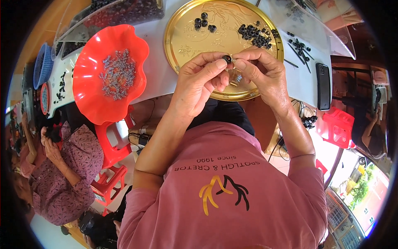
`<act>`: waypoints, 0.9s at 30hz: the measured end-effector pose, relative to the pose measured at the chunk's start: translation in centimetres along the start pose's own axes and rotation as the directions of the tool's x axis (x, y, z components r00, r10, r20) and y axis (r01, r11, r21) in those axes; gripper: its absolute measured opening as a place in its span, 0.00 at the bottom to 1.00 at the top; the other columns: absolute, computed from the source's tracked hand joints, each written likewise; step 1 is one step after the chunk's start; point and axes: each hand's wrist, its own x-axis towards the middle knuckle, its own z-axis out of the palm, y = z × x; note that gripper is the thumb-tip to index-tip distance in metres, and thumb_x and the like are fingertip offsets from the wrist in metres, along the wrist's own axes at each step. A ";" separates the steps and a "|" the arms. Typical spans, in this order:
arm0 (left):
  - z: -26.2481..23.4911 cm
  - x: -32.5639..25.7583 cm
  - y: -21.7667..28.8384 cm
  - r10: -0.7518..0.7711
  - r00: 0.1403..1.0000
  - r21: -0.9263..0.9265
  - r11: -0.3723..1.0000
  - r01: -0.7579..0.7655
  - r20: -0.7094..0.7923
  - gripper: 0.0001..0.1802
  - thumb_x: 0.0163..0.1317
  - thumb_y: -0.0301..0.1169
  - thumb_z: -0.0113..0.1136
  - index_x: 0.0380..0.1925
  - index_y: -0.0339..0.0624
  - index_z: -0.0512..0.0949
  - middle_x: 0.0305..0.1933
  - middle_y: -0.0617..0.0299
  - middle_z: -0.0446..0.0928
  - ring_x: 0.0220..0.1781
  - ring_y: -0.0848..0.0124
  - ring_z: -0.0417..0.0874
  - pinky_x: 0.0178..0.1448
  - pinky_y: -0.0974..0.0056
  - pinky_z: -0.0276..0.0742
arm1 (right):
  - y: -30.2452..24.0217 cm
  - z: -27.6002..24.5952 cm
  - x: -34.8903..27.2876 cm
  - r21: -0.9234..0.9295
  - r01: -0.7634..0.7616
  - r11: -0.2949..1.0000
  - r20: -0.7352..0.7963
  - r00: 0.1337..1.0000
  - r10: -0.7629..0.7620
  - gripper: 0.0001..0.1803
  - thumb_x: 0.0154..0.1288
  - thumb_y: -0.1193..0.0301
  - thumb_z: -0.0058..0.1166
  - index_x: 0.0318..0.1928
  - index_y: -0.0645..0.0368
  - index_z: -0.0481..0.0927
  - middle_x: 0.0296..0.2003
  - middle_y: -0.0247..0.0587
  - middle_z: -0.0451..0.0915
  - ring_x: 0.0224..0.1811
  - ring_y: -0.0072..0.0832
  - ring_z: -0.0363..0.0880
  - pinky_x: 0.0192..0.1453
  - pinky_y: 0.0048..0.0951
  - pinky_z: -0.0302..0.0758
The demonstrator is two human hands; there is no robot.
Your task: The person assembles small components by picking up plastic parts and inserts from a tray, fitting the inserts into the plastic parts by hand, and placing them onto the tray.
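Black at the fingers [210,71], gold beneath them, red to their left.
The round piece [226,59] they hold is black; the tray [182,37] below them is gold with a raised line pattern. Beyond the fingers, the round parts [204,15] are black, as are the small pieces [258,39] farther right. Left of the fingers, the bowl [85,89] is plain red, the springs [118,74] in it grey-blue; past it, the basket [42,66] is blue. Right of them, the phone [323,85] is black. The worktop [157,58] is white. Nearer the body than the fingers, the shirt [248,191] is dusty pink with a yellow-and-black motif; far left of them, a person's purple blouse [64,186] bears a dark leaf pattern.
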 end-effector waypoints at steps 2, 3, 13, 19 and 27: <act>0.1 0.0 -0.1 0.000 1.000 -0.010 1.000 0.000 0.009 0.12 0.68 0.27 0.60 0.48 0.34 0.78 0.41 0.56 0.82 0.32 0.74 0.80 0.34 0.70 0.76 | 0.0 0.0 0.0 0.020 0.012 1.000 -0.002 1.000 -0.012 0.08 0.69 0.71 0.60 0.45 0.60 0.83 0.36 0.29 0.84 0.33 0.11 0.75 0.33 0.14 0.71; 0.1 0.0 -0.2 -0.001 1.000 -0.020 1.000 0.002 0.008 0.11 0.67 0.27 0.60 0.48 0.34 0.78 0.40 0.57 0.82 0.32 0.74 0.80 0.34 0.70 0.76 | 0.1 0.1 0.0 0.042 0.023 0.999 -0.001 1.000 -0.023 0.08 0.69 0.71 0.60 0.45 0.60 0.83 0.36 0.29 0.84 0.34 0.11 0.75 0.34 0.15 0.71; 1.7 -0.4 0.0 0.061 0.996 0.249 0.968 -0.042 -0.069 0.11 0.67 0.23 0.60 0.48 0.32 0.78 0.32 0.61 0.81 0.31 0.75 0.81 0.34 0.71 0.78 | -0.5 -0.2 -0.2 0.044 0.006 0.999 -0.017 1.000 -0.005 0.09 0.67 0.71 0.62 0.44 0.62 0.81 0.36 0.33 0.83 0.38 0.15 0.79 0.36 0.18 0.73; 0.8 -0.8 0.1 0.321 0.920 0.687 0.619 -0.382 0.222 0.13 0.62 0.20 0.64 0.47 0.37 0.80 0.42 0.63 0.76 0.34 0.79 0.77 0.35 0.74 0.73 | -0.3 -1.2 0.2 0.300 -0.379 0.875 0.231 0.919 0.319 0.15 0.66 0.75 0.61 0.52 0.60 0.76 0.42 0.36 0.80 0.28 0.13 0.71 0.26 0.15 0.67; 0.9 -1.0 1.0 0.247 0.904 0.870 0.274 -0.411 0.349 0.12 0.58 0.18 0.67 0.42 0.36 0.81 0.42 0.63 0.74 0.35 0.79 0.77 0.35 0.74 0.73 | 0.4 -1.5 -0.2 0.144 -0.368 0.919 0.249 0.912 0.326 0.15 0.67 0.73 0.61 0.52 0.60 0.77 0.41 0.33 0.81 0.33 0.14 0.76 0.31 0.17 0.71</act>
